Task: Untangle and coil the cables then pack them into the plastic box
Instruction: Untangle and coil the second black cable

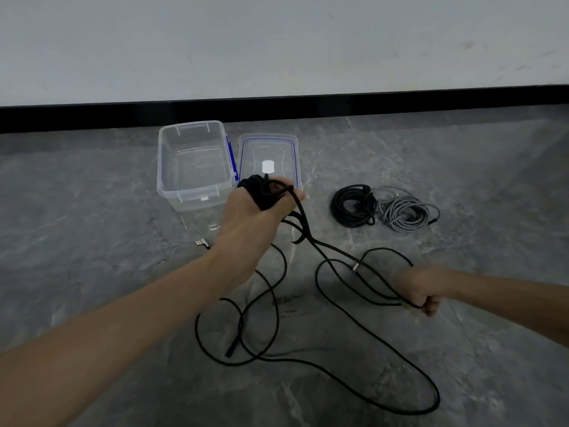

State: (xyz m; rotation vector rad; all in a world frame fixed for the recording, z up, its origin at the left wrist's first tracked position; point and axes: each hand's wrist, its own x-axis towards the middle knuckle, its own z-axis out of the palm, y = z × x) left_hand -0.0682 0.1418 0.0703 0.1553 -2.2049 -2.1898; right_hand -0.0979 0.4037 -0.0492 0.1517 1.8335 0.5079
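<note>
Head view: left-hand grip [246, 211] clamps coiled black cable [263, 194]; right-hand grip [420, 291] clamps its strand; lid [268, 147] label [267, 166] unreadable.

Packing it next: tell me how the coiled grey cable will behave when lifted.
Probably floppy: the grey cable lies in loose, uneven loops, no tie visible, so it may sag and unravel. Likely light, being thin. It touches the black coil, which might snag.

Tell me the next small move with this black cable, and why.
Probably swing the right hand, gripping a strand, around the left hand to add another turn to the black cable coil wound there: loops lie loose on the grey floor, and the clear plastic box is empty.
</note>
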